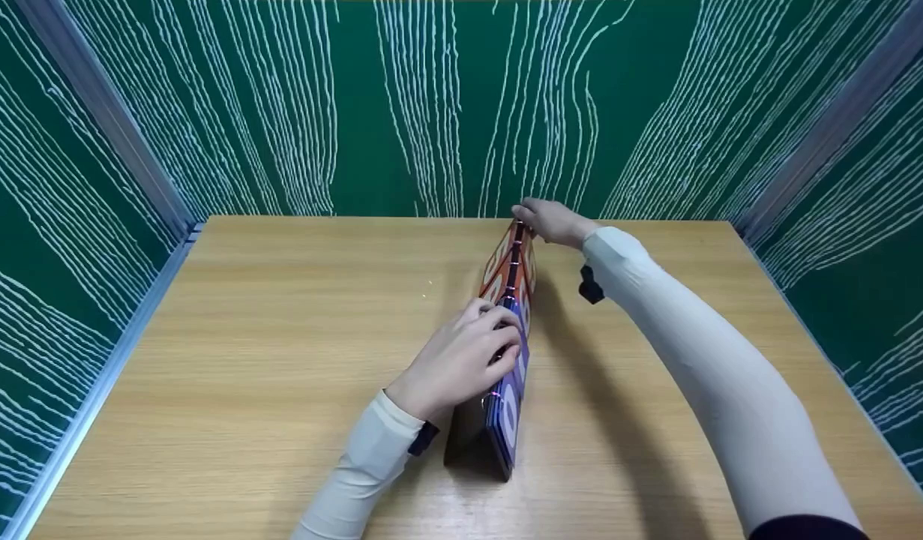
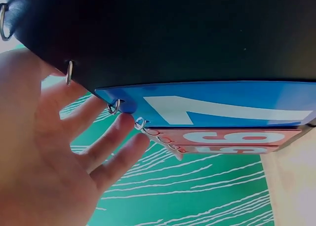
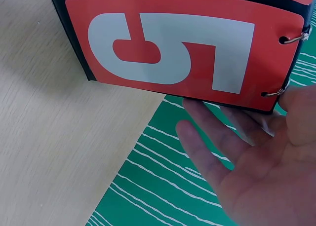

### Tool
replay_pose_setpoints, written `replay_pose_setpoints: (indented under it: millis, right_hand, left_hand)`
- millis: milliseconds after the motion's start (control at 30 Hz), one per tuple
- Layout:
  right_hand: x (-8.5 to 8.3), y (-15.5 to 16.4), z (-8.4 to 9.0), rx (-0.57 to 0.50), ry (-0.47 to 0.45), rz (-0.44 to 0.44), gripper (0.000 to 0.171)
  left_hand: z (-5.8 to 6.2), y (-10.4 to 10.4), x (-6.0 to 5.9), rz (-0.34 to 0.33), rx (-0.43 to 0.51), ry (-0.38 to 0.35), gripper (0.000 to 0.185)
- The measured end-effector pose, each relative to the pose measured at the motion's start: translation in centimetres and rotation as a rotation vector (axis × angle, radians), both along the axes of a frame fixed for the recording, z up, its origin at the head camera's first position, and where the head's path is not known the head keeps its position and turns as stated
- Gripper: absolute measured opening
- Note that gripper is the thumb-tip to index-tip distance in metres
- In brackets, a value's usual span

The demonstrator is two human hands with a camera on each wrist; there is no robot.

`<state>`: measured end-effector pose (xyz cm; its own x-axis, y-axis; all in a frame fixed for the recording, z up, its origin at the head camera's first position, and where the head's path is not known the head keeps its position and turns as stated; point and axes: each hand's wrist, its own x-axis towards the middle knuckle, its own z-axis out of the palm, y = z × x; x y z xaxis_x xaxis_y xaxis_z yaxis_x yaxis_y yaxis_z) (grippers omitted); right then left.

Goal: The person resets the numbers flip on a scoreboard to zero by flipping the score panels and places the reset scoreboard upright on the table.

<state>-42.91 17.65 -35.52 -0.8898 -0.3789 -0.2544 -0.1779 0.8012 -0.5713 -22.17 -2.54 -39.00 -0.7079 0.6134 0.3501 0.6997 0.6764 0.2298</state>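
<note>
A flip scoreboard (image 1: 510, 409) stands like a tent on the table, its ringed ridge running away from me. Blue number cards (image 2: 222, 105) hang at its near half, red number cards (image 3: 197, 48) at its far half. My left hand (image 1: 461, 356) lies across the ridge over the blue cards, its fingers curled over the top; the left wrist view shows fingertips by the metal rings (image 2: 114, 106). At the far end, my right hand (image 1: 555, 221) grips the top corner. In the right wrist view its thumb is near the rings and other fingers are partly behind the board.
The wooden table (image 1: 296, 337) runs to a green wall (image 1: 364, 112) with white wavy lines at the back. Green panels with similar lines stand left and right, with metal frame posts (image 1: 116, 112) at the corners. The board's shadow falls to its right.
</note>
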Motion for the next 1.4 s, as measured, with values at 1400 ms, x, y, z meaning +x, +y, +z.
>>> replay_pose_setpoints:
  millis: [1400]
  right_hand:
    - [-0.29, 0.21, -0.47, -0.027, 0.013, -0.002, 0.052]
  left_hand:
    - [0.4, -0.94, -0.2, 0.04, 0.186, -0.105, 0.023]
